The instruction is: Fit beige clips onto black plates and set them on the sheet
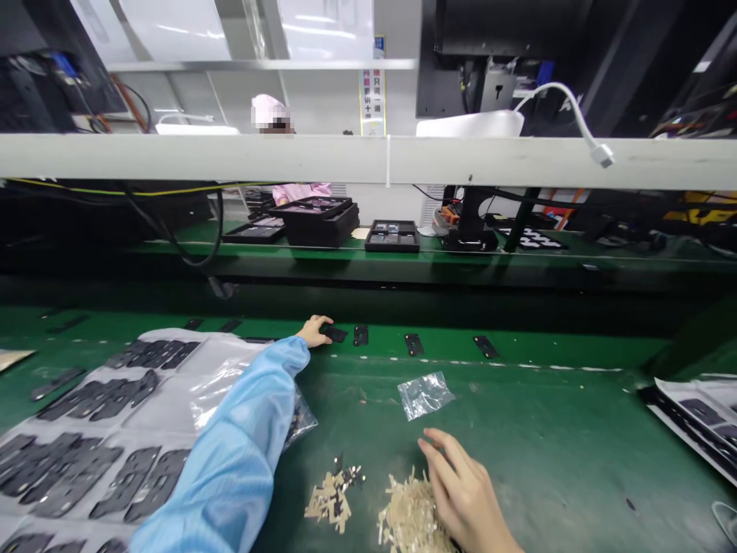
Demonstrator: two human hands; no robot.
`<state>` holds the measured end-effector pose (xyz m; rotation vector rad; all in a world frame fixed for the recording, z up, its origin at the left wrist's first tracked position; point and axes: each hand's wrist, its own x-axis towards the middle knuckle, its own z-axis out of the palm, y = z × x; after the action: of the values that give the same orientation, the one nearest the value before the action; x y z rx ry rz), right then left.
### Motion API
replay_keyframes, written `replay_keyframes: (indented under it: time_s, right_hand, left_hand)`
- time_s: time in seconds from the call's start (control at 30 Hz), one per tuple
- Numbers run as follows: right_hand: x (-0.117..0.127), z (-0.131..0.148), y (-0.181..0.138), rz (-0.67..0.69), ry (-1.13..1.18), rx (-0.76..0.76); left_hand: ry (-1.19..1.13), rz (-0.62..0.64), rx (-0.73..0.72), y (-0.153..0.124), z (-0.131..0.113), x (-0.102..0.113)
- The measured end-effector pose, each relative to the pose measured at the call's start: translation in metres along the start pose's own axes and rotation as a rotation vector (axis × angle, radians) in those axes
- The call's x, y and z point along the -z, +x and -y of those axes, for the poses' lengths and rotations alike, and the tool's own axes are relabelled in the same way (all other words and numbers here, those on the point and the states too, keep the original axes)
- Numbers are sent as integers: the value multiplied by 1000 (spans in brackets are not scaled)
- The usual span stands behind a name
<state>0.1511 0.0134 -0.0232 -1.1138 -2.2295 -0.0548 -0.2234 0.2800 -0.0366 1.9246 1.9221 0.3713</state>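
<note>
While the left hand (314,332) is out at the far side of the bench (546,430), its bent fingers meet a black part (336,334), and whether they grip it or merely touch, I cannot tell! That part lies with its long axis mostly left to right, its uncovered end pointing right, just beyond the fingertips; it sits far and to the left of the right hand (464,488), well apart from it. And there's the right hand, near side, fingers loosely bent beside a pile of beige strips (410,516), any hold hidden from view. Rightward along the far row, three more black parts (413,345): the first runs near to far, the last slants from far left to near right. Between that row and the right hand, a clear bag (424,395) lies flat.
</note>
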Motion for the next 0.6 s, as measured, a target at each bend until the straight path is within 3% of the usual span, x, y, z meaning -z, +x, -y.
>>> replay_keyframes:
  time_s: [0.23,0.4,0.5,0.6]
  right_hand:
    - [0,-2,2,-38,-8,22]
    - [-1,-1,3,-54,97,-26]
    - [0,3,8,-70,404,-211]
    - [5,6,16,-52,882,-512]
  left_hand:
    - [-183,75,61,-4,-31,7]
    - [-433,92,24,-34,-62,13]
    - [-591,85,-74,-74,-89,10]
    - [-709,130,-189,-126,-122,3]
